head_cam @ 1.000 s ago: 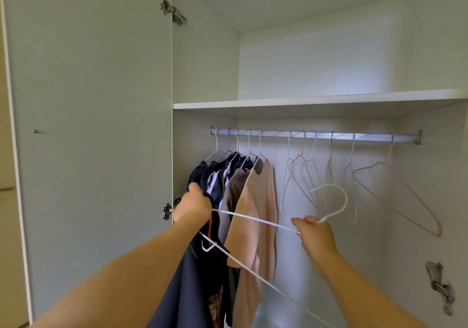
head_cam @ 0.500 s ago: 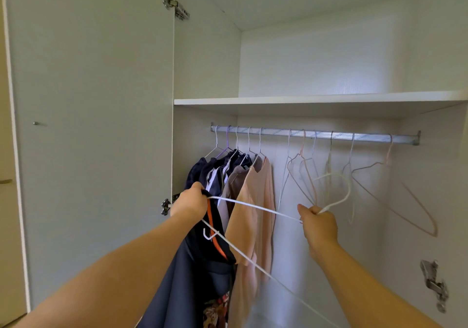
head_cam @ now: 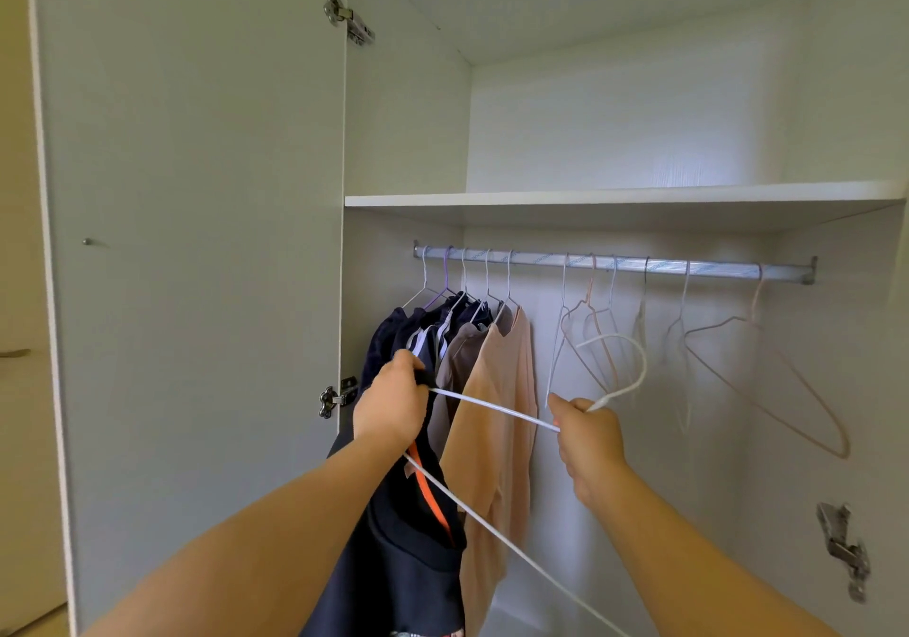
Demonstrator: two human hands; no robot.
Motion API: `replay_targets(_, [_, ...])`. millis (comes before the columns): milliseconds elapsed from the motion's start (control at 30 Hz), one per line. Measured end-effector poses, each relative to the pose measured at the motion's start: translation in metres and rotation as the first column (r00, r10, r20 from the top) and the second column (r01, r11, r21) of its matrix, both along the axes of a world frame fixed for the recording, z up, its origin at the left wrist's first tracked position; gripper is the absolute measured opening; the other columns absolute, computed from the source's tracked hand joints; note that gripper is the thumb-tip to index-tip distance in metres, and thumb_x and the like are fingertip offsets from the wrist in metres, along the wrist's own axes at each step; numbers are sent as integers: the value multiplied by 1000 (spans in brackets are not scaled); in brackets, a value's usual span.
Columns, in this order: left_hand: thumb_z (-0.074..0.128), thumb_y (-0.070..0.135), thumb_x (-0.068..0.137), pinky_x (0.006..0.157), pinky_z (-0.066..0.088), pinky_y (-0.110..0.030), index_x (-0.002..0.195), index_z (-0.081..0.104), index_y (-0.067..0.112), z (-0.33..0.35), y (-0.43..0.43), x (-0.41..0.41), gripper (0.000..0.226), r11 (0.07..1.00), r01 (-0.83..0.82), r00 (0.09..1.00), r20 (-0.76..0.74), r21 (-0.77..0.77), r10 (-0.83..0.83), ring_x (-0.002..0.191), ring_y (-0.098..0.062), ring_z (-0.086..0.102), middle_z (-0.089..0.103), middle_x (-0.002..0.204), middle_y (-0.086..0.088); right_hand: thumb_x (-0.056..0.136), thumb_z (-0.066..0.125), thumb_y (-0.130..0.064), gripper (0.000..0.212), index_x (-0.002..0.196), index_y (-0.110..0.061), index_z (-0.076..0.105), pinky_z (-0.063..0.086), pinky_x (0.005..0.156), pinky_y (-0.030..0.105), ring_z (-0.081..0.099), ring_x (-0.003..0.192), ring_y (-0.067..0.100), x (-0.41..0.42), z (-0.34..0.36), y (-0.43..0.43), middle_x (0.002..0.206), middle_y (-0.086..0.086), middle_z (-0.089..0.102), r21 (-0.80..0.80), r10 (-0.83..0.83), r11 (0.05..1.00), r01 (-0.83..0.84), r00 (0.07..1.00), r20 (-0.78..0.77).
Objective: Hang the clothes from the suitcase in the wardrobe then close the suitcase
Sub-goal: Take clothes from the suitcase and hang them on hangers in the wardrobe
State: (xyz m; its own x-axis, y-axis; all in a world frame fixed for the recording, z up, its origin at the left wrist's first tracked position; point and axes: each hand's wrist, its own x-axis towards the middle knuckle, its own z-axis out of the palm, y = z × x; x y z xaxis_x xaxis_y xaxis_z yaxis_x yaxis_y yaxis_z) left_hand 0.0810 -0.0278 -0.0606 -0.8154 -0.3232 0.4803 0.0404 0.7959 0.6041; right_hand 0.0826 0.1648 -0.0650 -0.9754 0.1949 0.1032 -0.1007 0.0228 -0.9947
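Soft, even light brightly fills the white laminate wardrobe (head_cam: 639, 120). The white shelf board (head_cam: 615, 196) shades the silver metal rail (head_cam: 541, 260) beneath. Above the right hand (head_cam: 588, 435), the thin white wire hanger (head_cam: 634, 347) blurs slightly; the steel hinge (head_cam: 843, 545) far below-right smears. Wide-angle bowing curves the pale door (head_cam: 196, 243) beyond the left hand (head_cam: 391, 405).

Before me a silver metal rail (head_cam: 615, 265) spans the white wardrobe (head_cam: 403, 120) just under a white shelf board (head_cam: 615, 200). At the rail's left end, hangers carry dark navy garments (head_cam: 393, 336), a grey-brown top (head_cam: 460, 351) and a peach shirt (head_cam: 501, 390), packed together. Bare thin wire hangers (head_cam: 565, 331) hang along the rest, with a pink wire hanger (head_cam: 767, 376) farthest right.
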Motion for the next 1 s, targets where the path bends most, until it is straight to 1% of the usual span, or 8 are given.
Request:
replay_targets(167, [39, 21, 94, 78, 45, -39, 102, 33, 11, 2, -13, 3, 13, 978, -130, 986, 129, 164, 109, 89, -32, 54, 52, 98, -12, 93, 55, -17, 42, 55, -14, 37, 20, 28, 16, 27, 31, 9, 12, 4, 3, 30, -8, 28, -16, 52, 999, -51, 997, 60])
replay_targets(267, [39, 21, 96, 80, 46, -37, 104, 34, 11, 8, -20, 1, 14, 923, -128, 985, 156, 363, 76, 87, -31, 51, 50, 102, -15, 93, 55, -17, 43, 55, -15, 35, 16, 25, 13, 19, 21, 5, 18, 1, 3, 28, -9, 23, -81, 140, 988, -133, 987, 84])
replay_targets(333, [36, 21, 97, 77, 45, -34, 114, 40, 8, 12, -25, 2, 22, 920, -126, 982, 181, 372, 62, 86, -29, 50, 51, 102, -15, 93, 55, -17, 44, 55, -16, 34, 15, 28, 11, 17, 22, 5, 20, 2, 2, 30, -8, 21, -93, 176, 982, -167, 980, 94])
replay_targets(533, [36, 16, 93, 83, 47, -38, 113, 51, 11, 9, -1, 15, 25, 992, -54, 991, 128, 117, 39, 98, -36, 57, 60, 108, -17, 94, 55, -20, 39, 58, -15, 39, 16, 28, 10, 19, 21, 5, 27, -1, -10, 29, -8, 23, -144, 227, 968, -206, 963, 145])
replay_targets(667, [44, 12, 89, 85, 48, -36, 107, 61, 14, 2, 41, 29, 25, 980, 197, 979, 49, -21, -196, 101, -32, 59, 66, 107, -12, 94, 53, -18, 33, 64, -14, 39, 17, 24, 13, 21, 20, 3, 29, 1, -32, 29, -8, 26, -244, 237, 949, -199, 962, 138])
replay_targets(800, [47, 17, 89, 86, 46, -37, 105, 61, 10, -3, 50, 31, 22, 915, 384, 923, 67, -126, -378, 101, -27, 57, 63, 104, -10, 92, 54, -18, 34, 62, -16, 38, 15, 28, 12, 20, 23, 4, 27, -1, -40, 41, -3, 27, -315, 168, 940, -133, 982, 87])
replay_targets(900, [40, 58, 82, 88, 36, -31, 113, 61, 32, -1, 28, 25, 46, 750, 149, 957, -97, -645, -273, 100, -19, 46, 48, 96, 3, 92, 55, -16, 35, 59, -13, 41, 21, 32, 18, 28, 30, 8, 21, 5, -34, 45, -1, 34, -228, 87, 970, -85, 996, 1])
replay_targets(1000, [40, 63, 81, 87, 40, -32, 101, 66, 32, 2, 14, 24, 45, 617, 122, 897, -180, -778, -404, 89, -19, 51, 54, 86, 2, 89, 59, -16, 41, 53, -13, 39, 23, 44, 23, 31, 44, 14, 18, 8, -32, 47, 2, 37, -78, 59, 995, -67, 993, -104])
